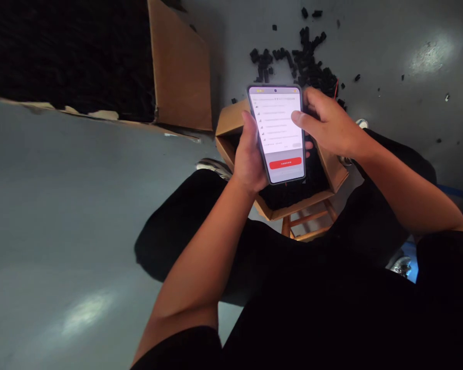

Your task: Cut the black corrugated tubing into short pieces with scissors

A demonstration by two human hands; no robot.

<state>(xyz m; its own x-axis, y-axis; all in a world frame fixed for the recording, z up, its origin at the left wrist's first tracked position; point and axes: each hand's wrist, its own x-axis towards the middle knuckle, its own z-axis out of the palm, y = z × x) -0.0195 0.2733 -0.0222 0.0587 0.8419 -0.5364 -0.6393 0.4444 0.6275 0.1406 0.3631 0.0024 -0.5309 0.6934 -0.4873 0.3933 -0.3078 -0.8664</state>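
A lit smartphone lies upright in my left hand, whose thumb runs along the left edge and whose fingertips show at the right edge. The screen is white with lines of text and a red button low down. My right hand is at the phone's upper right, its thumb over the right part of the screen and its fingers curled by the edge. Beneath the phone, between my knees, stands an open cardboard box with dark contents.
At the upper left is a large cardboard box full of black pieces. Black cylindrical pieces are scattered on the grey floor beyond the phone. A wooden stool shows under the smaller box.
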